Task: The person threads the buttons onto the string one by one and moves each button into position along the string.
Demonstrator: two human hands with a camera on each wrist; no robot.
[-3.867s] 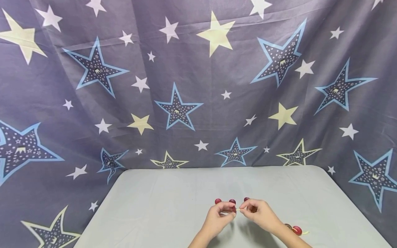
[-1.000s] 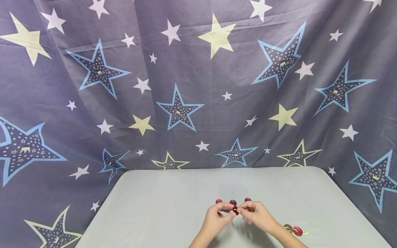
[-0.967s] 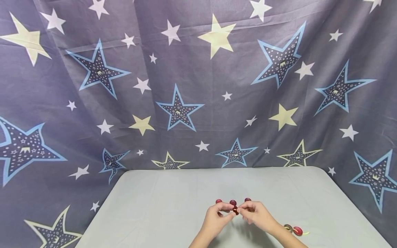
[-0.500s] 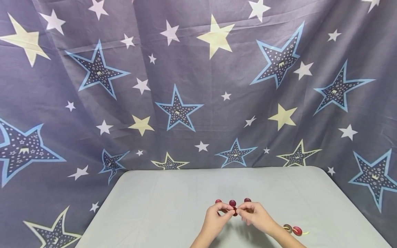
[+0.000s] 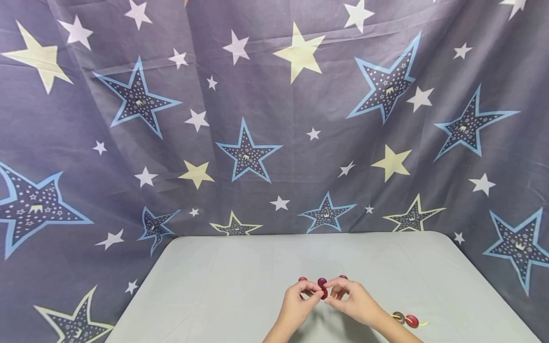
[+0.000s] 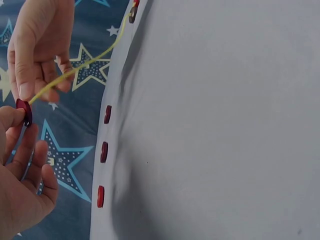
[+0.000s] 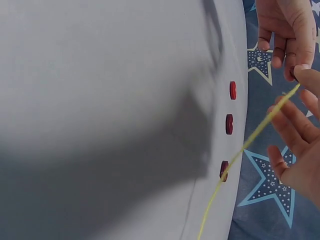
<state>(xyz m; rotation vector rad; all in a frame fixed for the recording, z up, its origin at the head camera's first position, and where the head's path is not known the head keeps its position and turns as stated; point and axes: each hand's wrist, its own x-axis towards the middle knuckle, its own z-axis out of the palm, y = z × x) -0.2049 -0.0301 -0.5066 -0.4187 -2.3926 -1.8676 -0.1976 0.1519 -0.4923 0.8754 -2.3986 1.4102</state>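
My left hand [image 5: 295,305] pinches a dark red button [image 6: 27,114] between thumb and fingertips, low over the front of the table. A yellow cord [image 6: 95,59] runs from this button toward the right side. Next to it is my right hand [image 5: 358,302], with index finger and thumb apart in a loose curve. In the right wrist view its fingertip [image 7: 306,77] touches or nearly touches the held button, which is mostly hidden there. On the right, a brown button [image 5: 399,317] and a red button [image 5: 412,320] lie strung on the cord.
Several loose round pieces lie behind the hands in a row: a red button [image 6: 100,196], a darker red button [image 6: 104,152] and a maroon button [image 6: 107,114]. The pale table [image 5: 231,286] meets a star-print cloth [image 5: 274,95] at its back edge.
Earlier, the right fingertips pinched a short cord end beside the button, then closed in on it. Now the right thumb and index finger have spread apart. The left hand keeps its grip.
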